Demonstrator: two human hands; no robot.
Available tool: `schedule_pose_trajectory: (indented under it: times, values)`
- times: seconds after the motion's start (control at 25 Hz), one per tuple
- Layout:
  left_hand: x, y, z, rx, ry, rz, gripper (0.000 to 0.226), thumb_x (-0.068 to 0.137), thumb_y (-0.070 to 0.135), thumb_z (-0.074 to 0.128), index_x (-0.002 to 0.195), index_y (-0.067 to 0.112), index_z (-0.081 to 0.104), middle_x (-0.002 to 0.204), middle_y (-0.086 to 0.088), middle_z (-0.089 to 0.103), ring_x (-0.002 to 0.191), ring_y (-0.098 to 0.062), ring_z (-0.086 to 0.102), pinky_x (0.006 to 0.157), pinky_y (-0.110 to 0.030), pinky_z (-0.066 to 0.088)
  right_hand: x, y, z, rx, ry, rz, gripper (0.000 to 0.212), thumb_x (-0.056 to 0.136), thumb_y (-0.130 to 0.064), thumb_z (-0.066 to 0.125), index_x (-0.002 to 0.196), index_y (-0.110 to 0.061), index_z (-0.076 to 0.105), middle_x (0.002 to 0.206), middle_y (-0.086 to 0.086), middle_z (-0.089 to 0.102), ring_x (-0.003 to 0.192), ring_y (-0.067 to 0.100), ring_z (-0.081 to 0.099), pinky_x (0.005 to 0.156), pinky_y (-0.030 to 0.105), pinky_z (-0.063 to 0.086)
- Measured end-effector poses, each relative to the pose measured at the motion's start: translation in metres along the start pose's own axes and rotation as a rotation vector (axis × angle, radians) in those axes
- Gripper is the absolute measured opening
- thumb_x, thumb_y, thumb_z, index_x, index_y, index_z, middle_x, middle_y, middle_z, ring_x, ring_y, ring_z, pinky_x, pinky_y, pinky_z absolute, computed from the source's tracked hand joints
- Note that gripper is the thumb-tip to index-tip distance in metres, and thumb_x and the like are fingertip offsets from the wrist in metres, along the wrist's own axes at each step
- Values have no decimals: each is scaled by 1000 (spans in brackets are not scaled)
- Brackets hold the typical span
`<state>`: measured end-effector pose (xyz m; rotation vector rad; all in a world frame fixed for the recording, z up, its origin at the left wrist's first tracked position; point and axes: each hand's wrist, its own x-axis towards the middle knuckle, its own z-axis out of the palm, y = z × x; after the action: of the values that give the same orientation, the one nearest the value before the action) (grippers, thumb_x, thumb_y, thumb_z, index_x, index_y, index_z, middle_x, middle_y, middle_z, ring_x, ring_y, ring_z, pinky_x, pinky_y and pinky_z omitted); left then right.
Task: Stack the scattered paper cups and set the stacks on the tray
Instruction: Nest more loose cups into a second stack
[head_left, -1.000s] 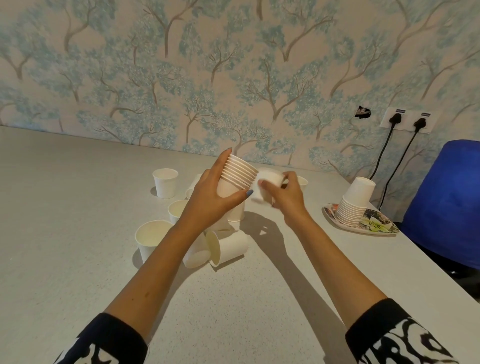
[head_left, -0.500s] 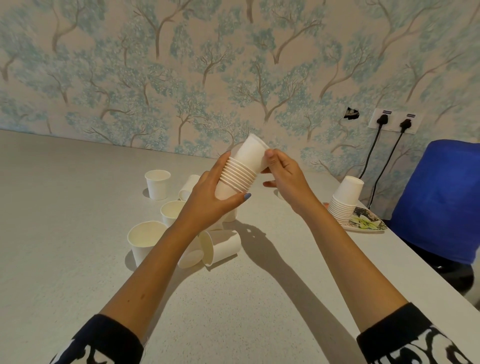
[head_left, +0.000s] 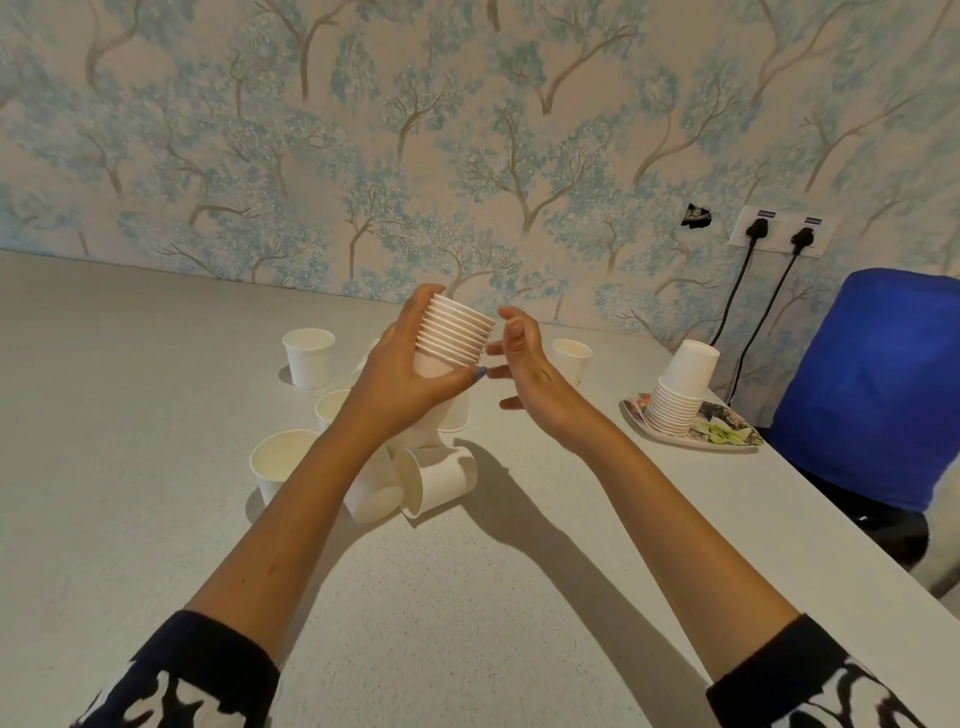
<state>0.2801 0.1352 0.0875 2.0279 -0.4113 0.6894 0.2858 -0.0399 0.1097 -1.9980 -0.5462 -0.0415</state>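
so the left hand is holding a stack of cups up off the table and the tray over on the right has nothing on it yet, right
Not quite. The left hand does hold a stack of cups up off the table, but the tray on the right is not bare: the head view shows another stack of cups already standing on it, upside down. The right hand is open beside the held stack.

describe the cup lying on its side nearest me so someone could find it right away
Start at the grey table and find the cluster of white cups left of centre. At the cluster's near edge, under the left forearm, lies the tipped cup. Unlike its upright neighbours, it lies on its side, mouth facing left.
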Motion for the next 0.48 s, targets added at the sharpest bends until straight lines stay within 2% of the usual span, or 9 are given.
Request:
schedule_pose_trajectory:
  times: [0.12, 0.2, 0.28, 0.4, 0.48]
  values:
    - [4, -9, -13, 5, 53, -34, 86, 69, 59, 74, 134, 53, 18, 121, 10, 48, 101, -14, 54, 82, -33, 50, -12, 25, 12, 40, 17, 179, 79, 77, -75, 29, 143, -37, 7, 135, 4, 42, 120, 24, 50, 89, 41, 47]
    - [6, -14, -18, -1, 63, -66, 91, 70, 59, 73, 138, 53, 14, 132, 8, 45, 109, -14, 51, 88, -35, 48, -24, 39, 23, -46, -58, 288, 96, 68, -76, 48, 143, -37, 3, 136, 7, 39, 124, 27, 46, 94, 40, 44]
    - [7, -14, -19, 6, 50, -90, 95, 69, 61, 72, 140, 52, 10, 142, 5, 39, 113, -14, 47, 92, -37, 46, -31, 48, 37, -105, -100, 338, 107, 60, -75, 59, 142, -36, 3, 142, 7, 33, 127, 26, 42, 101, 41, 42]
    - [5, -11, -14, 13, 18, -78, 97, 70, 59, 72, 143, 49, 9, 144, 4, 38, 115, -14, 47, 93, -38, 46, -31, 52, 58, -129, -84, 324, 101, 67, -67, 68, 141, -36, 7, 141, 0, 35, 121, 20, 43, 96, 36, 43]
    - [4, -8, -11, 2, -3, -63, 96, 71, 56, 73, 144, 46, 10, 142, 4, 40, 115, -15, 49, 93, -38, 46, -29, 51, 65, -120, -84, 327, 91, 69, -64, 69, 137, -34, 17, 137, -4, 39, 111, 14, 44, 86, 27, 45]
